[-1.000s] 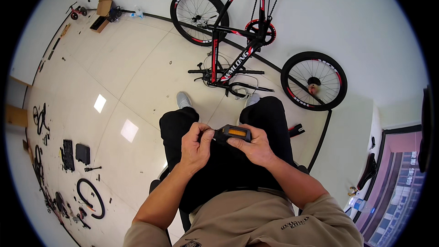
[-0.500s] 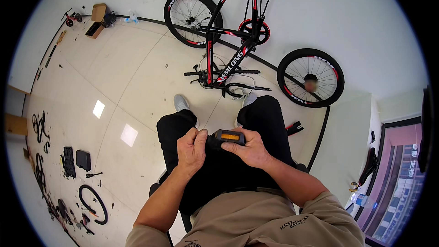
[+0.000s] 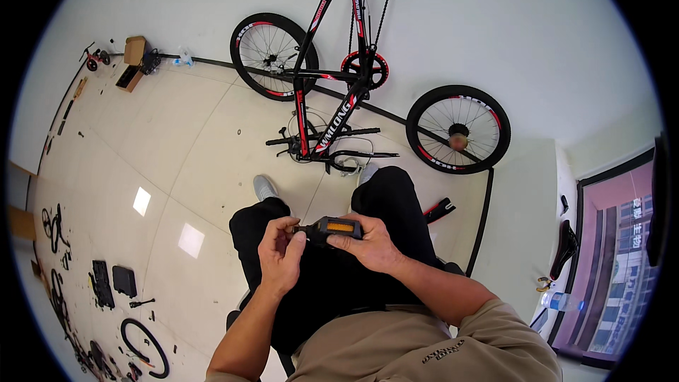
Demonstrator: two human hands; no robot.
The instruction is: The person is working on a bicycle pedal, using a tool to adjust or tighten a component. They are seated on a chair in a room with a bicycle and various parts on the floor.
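Above my lap I hold a black bicycle pedal [image 3: 341, 227] with an orange reflector along its side. My right hand [image 3: 375, 246] is closed round the pedal body, its thumb lying over the near edge. At the pedal's left end, the fingers and thumb of my left hand [image 3: 283, 253] are closed about the thin spindle [image 3: 302, 230]. Fingers partly cover the spindle tip. Beyond my feet a black and red bicycle frame [image 3: 332, 124] stands upside down against the wall.
One wheel [image 3: 274, 56] sits at the frame's upper end; a loose wheel [image 3: 458, 129] leans on the wall at right. A fork-like black and red part [image 3: 439, 211] lies by my leg. Tool cases [image 3: 124, 281], a tyre [image 3: 161, 346] and several small parts lie at left. A saddle [image 3: 566, 249] is far right.
My left hand has shifted from gripping the pedal's end with a fist to fingering its spindle, which now shows. The view has turned, so the bicycle sits lower and further left.
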